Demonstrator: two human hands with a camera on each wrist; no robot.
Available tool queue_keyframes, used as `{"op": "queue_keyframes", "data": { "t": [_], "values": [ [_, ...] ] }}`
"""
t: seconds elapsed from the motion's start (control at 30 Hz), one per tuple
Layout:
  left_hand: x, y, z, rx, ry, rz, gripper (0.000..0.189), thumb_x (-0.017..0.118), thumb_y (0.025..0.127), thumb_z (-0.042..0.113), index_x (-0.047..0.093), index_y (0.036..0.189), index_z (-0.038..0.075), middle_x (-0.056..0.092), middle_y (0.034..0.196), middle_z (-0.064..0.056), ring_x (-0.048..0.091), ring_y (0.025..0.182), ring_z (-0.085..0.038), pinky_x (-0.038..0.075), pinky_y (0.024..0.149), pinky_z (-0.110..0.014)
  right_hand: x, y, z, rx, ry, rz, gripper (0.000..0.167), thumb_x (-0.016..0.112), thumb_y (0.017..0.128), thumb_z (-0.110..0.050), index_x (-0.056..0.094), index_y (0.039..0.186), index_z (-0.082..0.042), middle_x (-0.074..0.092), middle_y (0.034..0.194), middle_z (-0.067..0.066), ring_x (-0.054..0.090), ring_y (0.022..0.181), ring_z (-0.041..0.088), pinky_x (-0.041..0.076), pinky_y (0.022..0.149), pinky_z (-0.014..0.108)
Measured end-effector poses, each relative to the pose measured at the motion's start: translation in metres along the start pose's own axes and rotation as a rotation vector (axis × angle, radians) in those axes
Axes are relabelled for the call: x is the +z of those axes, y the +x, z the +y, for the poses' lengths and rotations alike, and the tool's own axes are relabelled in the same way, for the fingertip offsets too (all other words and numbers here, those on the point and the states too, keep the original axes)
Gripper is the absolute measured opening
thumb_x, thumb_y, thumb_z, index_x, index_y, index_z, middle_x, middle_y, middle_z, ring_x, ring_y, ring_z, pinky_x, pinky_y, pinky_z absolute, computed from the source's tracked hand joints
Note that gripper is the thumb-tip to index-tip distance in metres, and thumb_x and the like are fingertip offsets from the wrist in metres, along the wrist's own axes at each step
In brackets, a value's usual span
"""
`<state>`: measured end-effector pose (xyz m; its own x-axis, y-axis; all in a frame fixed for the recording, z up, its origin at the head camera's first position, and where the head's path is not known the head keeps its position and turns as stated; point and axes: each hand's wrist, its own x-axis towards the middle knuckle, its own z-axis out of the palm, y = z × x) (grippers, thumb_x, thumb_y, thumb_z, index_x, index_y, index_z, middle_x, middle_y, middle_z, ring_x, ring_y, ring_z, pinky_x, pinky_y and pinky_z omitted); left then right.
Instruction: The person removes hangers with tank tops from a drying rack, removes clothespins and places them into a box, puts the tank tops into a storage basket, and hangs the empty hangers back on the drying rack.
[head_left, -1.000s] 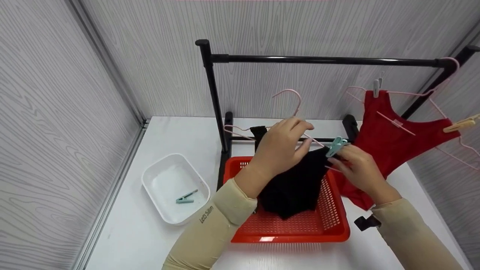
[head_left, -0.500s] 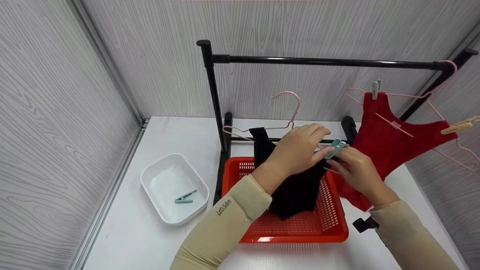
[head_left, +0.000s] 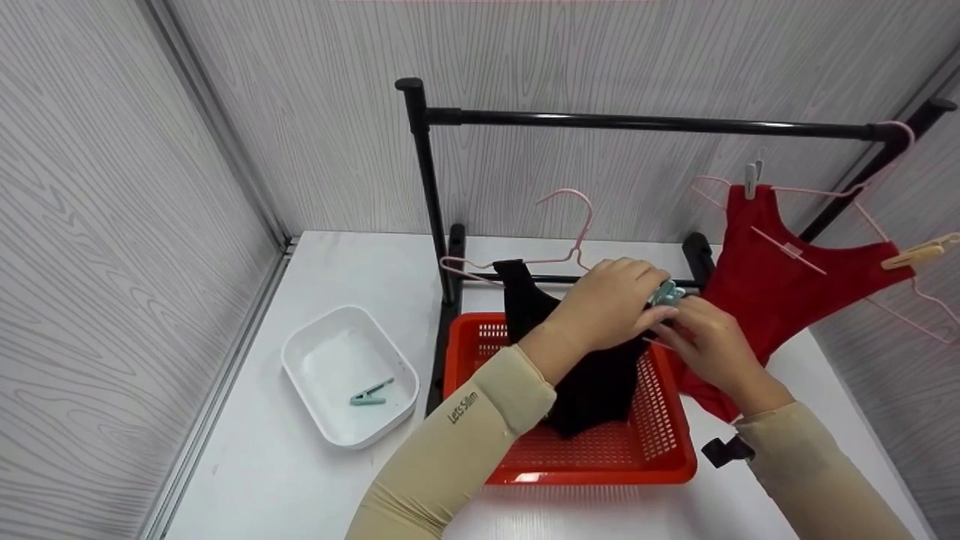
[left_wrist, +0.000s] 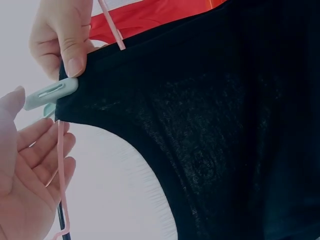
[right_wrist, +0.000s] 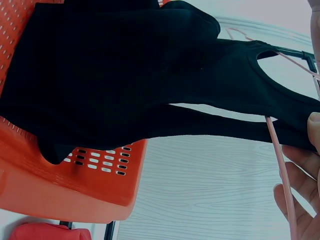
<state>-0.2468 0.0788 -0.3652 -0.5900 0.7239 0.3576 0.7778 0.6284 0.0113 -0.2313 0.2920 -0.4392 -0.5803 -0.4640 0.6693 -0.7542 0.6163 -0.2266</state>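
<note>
A black tank top (head_left: pixel 592 390) hangs from a pink hanger (head_left: pixel 589 214), its lower part down in the red basket (head_left: pixel 585 476). My left hand (head_left: pixel 611 304) pinches a light teal clothespin (left_wrist: pixel 52 93) between thumb and fingers. That clothespin sits over the edge of the right shoulder strap. Beside it, my right hand (head_left: pixel 709 330) pinches the strap, thumb on the cloth in the left wrist view. In the right wrist view, the pink hanger arm passes in front of the right hand's fingers (right_wrist: pixel 300 190). The other strap lies over the hanger's left arm.
A black rack bar (head_left: pixel 645 120) crosses behind the hands. From its right end hangs a red tank top (head_left: pixel 780 292) on another pink hanger, with a grey clothespin (head_left: pixel 751 181) and a yellow one (head_left: pixel 919 253). A white tray (head_left: pixel 315 352) at left holds one teal clothespin (head_left: pixel 369 395).
My left hand has moved right and slightly down, from above the black top onto the clothespin. The hanger hook has dipped slightly. My right hand stays at the strap.
</note>
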Motion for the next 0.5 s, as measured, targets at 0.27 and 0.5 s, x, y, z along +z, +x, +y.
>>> {"op": "queue_keyframes", "data": {
  "t": [0.27,0.5],
  "values": [
    [0.008,0.001,0.0,-0.022,-0.081,-0.003,0.044,0.05,0.104,0.044,0.061,0.135,0.015,0.064,0.128,0.003,0.057,0.117,-0.013,0.045,0.098,-0.029,0.0,-0.003,0.0,0.003,-0.001,-0.029,0.038,0.083,0.075,0.008,0.075,0.109,-0.006,0.07,0.096,0.005,0.056,0.08,0.014,0.043,0.082,0.009],
    [0.012,0.002,0.002,-0.026,-0.094,0.002,0.045,0.05,0.104,0.042,0.059,0.138,0.014,0.064,0.13,0.003,0.058,0.118,-0.013,0.046,0.097,-0.029,0.001,-0.003,0.0,-0.016,0.01,-0.005,0.038,0.084,0.073,0.009,0.075,0.107,-0.003,0.07,0.096,0.006,0.059,0.082,0.018,0.043,0.087,0.009]
  ]
}}
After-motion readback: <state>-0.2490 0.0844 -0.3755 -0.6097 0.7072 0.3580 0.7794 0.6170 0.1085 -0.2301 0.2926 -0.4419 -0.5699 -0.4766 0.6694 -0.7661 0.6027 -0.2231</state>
